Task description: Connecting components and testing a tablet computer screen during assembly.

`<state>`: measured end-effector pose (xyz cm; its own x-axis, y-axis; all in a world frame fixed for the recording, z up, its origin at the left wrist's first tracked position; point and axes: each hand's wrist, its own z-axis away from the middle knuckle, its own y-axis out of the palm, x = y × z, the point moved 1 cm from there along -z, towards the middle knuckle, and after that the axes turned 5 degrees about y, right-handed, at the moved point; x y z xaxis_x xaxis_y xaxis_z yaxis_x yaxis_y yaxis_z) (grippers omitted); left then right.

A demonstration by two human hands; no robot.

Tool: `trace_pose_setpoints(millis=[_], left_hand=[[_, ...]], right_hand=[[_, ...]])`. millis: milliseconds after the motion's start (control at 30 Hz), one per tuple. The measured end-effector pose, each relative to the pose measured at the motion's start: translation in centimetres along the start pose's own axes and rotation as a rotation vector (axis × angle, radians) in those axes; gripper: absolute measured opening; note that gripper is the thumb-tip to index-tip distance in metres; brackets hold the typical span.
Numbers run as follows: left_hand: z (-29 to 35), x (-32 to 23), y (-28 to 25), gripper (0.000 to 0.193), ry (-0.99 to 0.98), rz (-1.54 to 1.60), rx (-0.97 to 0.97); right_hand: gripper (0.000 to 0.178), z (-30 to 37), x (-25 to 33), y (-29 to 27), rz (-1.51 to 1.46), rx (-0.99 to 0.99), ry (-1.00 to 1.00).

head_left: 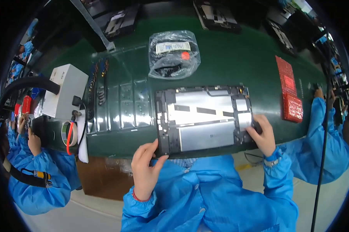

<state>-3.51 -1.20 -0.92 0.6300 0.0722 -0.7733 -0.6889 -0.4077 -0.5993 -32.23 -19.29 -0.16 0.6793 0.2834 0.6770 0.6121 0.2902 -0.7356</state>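
Note:
An opened tablet (207, 138) with silver battery panels and a black inner frame lies in front of me, close to the near edge of the green table. My left hand (145, 166) pinches its lower left corner, with the thumb below and the fingers at the side. On the opposite side, my right hand (263, 137) grips the right edge, its thumb resting over the frame near a small silver plate. Some fingertips are hidden under the tablet. Beyond it sits a clear plastic bag (173, 56) with a white label, an orange dot and dark parts inside.
Left of the tablet are a clear plastic tray (130, 106), a white box (64, 91) with a black hose and a tape roll (69, 132). Red bubble-wrap pouches (291, 106) lie at the right. More opened tablets (217, 15) stand along the back. Co-workers in blue sit on both sides.

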Motion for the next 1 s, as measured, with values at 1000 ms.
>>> trace_pose_setpoints(millis=[1000], left_hand=[[-17.1,-1.1,1.0,0.035,0.975,-0.185,-0.357]], right_hand=[[0.025,-36.7,12.5,10.3,-1.047,-0.145,0.139]])
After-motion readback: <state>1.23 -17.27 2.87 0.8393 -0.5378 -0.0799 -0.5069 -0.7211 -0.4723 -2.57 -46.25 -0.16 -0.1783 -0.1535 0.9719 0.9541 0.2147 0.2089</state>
